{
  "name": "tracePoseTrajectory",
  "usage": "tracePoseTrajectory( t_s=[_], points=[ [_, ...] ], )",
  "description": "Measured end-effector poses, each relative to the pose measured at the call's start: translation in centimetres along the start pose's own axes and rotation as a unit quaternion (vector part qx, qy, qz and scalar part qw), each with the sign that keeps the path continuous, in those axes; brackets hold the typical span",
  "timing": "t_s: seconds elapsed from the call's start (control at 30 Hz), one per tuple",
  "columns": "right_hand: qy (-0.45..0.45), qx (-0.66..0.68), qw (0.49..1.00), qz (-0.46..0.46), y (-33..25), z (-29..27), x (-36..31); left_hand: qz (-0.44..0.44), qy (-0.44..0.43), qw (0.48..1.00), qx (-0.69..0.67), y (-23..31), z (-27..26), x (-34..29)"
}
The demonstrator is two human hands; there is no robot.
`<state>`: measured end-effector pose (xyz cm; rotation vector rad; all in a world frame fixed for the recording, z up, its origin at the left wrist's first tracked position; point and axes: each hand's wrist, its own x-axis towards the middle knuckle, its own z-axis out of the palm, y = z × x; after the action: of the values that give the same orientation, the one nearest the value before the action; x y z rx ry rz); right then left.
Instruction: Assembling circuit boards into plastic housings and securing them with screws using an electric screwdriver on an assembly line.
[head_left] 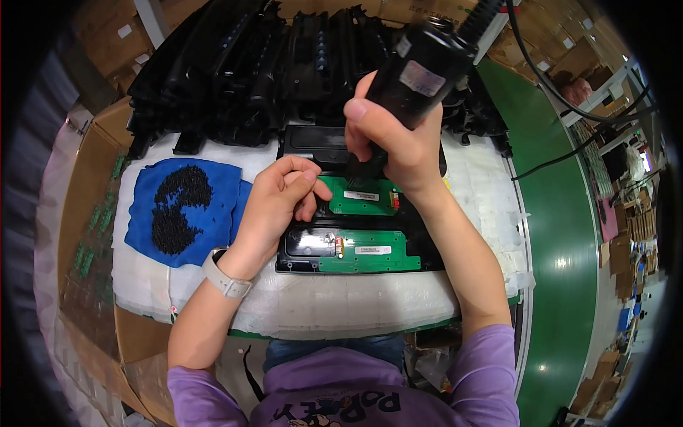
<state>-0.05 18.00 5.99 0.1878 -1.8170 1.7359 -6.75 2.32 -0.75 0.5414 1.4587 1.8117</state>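
Observation:
My right hand (411, 146) is wrapped round a black electric screwdriver (420, 71), held tip down over the back edge of a green circuit board (364, 207). That board lies on a black plastic panel (413, 222); the driver's tip is hidden against the dark parts. My left hand (284, 188) hovers by the board's left end, thumb and forefinger pinched together. Whatever they hold, if anything, is too small to see. Nearer me, a second green board (370, 262) sits on another black panel (302, 245).
To the left, a blue cloth (142, 224) bears piles of small black screws (183, 188). Long black plastic housings (213, 78) are stacked along the back. A black cable (555, 158) hangs at the right, over a green surface (555, 270). Cardboard (96, 153) stands at the left.

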Motion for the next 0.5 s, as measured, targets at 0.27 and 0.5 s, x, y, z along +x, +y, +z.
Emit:
tracePoseTrajectory(
  t_s=[0.27,0.5],
  points=[
    [-0.017,0.028,0.999,0.001,0.5,0.2,0.1,-0.008,-0.014,0.999,0.048,0.2,0.1,-0.2],
    [-0.011,0.037,0.999,-0.022,-0.5,0.1,-0.6,0.017,-0.01,1.0,0.024,0.0,-0.2,-0.4]
  ],
)
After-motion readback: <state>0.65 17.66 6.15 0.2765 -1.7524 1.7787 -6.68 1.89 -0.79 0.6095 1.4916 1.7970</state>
